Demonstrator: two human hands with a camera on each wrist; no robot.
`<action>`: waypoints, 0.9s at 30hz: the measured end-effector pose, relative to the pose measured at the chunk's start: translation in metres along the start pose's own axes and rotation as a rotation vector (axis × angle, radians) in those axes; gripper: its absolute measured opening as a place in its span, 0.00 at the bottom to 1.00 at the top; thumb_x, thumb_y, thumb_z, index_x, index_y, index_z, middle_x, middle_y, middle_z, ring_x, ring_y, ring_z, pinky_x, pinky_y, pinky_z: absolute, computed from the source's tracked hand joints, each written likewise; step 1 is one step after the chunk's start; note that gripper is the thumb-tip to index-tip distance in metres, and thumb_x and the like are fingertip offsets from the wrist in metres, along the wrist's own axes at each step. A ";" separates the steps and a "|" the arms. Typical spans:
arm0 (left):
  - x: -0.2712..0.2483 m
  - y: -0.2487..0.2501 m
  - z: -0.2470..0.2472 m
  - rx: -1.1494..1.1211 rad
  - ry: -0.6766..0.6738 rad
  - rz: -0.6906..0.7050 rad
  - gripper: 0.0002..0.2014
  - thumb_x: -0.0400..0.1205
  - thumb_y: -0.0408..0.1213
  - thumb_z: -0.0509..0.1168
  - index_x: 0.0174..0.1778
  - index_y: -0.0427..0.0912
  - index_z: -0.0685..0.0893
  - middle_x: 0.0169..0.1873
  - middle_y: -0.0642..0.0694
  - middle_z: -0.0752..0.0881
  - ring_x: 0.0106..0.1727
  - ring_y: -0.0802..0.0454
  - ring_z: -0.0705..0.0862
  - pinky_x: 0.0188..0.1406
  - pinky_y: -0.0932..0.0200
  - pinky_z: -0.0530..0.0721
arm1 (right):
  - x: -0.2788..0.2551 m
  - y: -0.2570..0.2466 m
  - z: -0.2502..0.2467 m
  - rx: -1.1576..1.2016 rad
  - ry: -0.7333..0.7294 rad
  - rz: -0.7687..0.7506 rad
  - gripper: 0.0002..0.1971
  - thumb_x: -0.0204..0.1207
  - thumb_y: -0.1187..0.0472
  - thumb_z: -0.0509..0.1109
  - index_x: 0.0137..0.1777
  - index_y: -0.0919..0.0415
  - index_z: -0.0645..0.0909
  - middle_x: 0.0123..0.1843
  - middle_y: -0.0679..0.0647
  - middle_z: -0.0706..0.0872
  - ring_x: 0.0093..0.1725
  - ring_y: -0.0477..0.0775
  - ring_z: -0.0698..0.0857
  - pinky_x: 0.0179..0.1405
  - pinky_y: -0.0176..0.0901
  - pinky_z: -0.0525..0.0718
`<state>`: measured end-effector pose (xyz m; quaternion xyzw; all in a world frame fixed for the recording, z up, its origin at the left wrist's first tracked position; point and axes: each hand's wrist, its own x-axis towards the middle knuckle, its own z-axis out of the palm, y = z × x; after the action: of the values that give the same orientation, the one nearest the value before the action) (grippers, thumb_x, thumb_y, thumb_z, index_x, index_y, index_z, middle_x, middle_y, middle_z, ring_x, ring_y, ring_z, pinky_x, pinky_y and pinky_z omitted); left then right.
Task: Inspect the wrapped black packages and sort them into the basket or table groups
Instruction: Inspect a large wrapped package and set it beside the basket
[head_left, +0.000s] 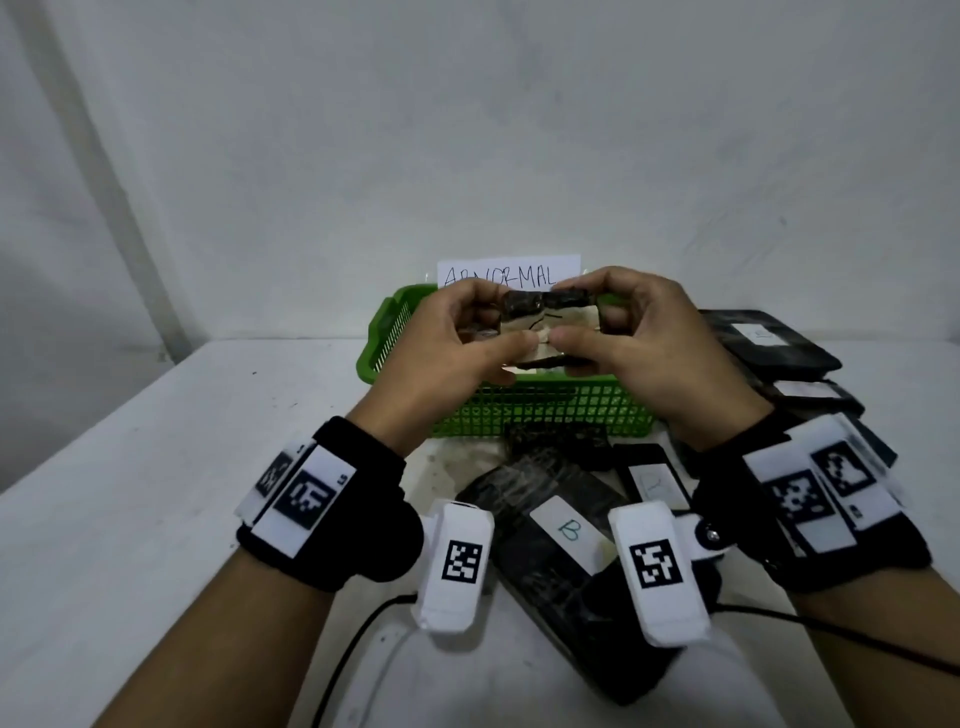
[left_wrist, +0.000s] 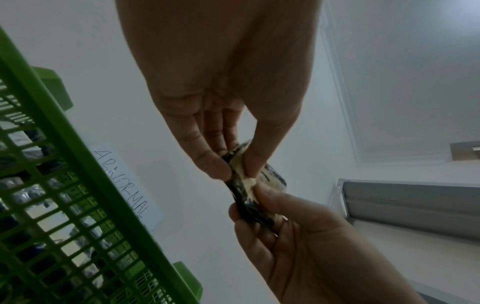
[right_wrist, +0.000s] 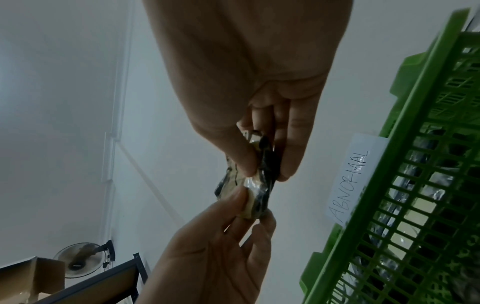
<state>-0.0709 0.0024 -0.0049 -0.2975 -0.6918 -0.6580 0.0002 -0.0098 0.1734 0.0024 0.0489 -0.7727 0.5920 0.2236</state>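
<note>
- left hand (head_left: 441, 338) is pinching one end of a small black plastic-wrapped package with a crumpled cream paper label (head_left: 540, 332), thumb on the label side, fingers curled round the back
- right hand (head_left: 628, 338) pinches the other end the same way, thumb tip right next to the left thumb on the label
- left wrist view shows it edge-on: thumb (left_wrist: 257, 162) and forefinger squeezing the package (left_wrist: 249, 185) from both sides, the other hand (left_wrist: 298, 236) gripping its lower end
- same story in the right wrist view, package (right_wrist: 257, 185) clamped between thumb and fingers with the left hand (right_wrist: 221, 246) coming in from below
- so the package is held up in the air, directly above the green plastic lattice basket (head_left: 519, 410), not touching it
- there's a pen scribble on the label but I can't read it
- behind the basket, a white paper sign with "ABNORMAL" handwritten on it (head_left: 509, 270) leans on the white wall (head_left: 467, 130)
- through the basket's lattice in the wrist views you can see some dark wrapped stuff inside, too blurry to count
- in front of the basket, on the white table (head_left: 156, 467), lies a bigger flat black wrapped package with a white label marked "B" (head_left: 566, 530), and another labelled one just beside it (head_left: 649, 478)
- right of the basket, a stack of more black labelled packages (head_left: 769, 348)
- both wrists wear black bands with white tag-marker blocks (head_left: 306, 488)
</note>
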 end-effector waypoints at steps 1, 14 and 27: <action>0.000 0.000 0.000 -0.016 -0.007 -0.001 0.16 0.78 0.29 0.75 0.60 0.39 0.82 0.52 0.41 0.88 0.47 0.52 0.91 0.42 0.57 0.89 | 0.000 0.000 -0.001 -0.002 -0.012 0.015 0.15 0.75 0.68 0.80 0.58 0.53 0.84 0.48 0.53 0.95 0.49 0.55 0.94 0.46 0.53 0.92; -0.004 -0.004 0.003 0.073 -0.062 0.097 0.20 0.78 0.25 0.72 0.63 0.48 0.85 0.56 0.53 0.89 0.57 0.60 0.88 0.59 0.61 0.85 | 0.003 -0.002 -0.002 0.096 -0.082 0.246 0.08 0.84 0.59 0.68 0.52 0.62 0.86 0.51 0.62 0.89 0.44 0.60 0.90 0.47 0.52 0.93; -0.002 -0.010 0.010 0.012 -0.003 0.018 0.10 0.83 0.32 0.71 0.57 0.48 0.85 0.52 0.45 0.91 0.56 0.49 0.91 0.60 0.47 0.89 | 0.000 0.009 0.005 -0.231 0.062 -0.106 0.09 0.78 0.62 0.73 0.52 0.47 0.80 0.45 0.52 0.93 0.45 0.63 0.93 0.47 0.68 0.91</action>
<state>-0.0691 0.0110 -0.0165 -0.3045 -0.6932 -0.6532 0.0068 -0.0147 0.1717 -0.0065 0.0451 -0.8249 0.4875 0.2825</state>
